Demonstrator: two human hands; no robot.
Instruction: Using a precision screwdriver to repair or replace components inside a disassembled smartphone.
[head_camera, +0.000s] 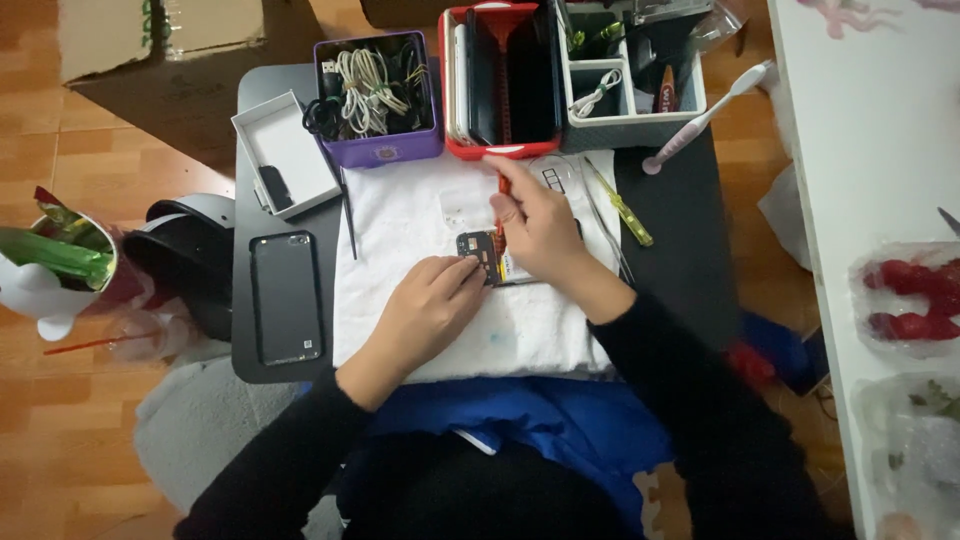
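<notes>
At the back of the desk, a purple box holds coiled white cables, a red bin holds flat dark panels, and a grey organizer holds small tools. On the white towel lies an opened phone, its dark circuit board exposed. The left hand steadies it, fingertips pressed to its edge. The right hand has its grip closed around a red screwdriver, tip down on the board.

Opened phone and red-handled screwdriver, on white towel.
Phone lay flat with dark internals exposed; screwdriver stood near upright, tip down at the phone's upper edge.
</notes>
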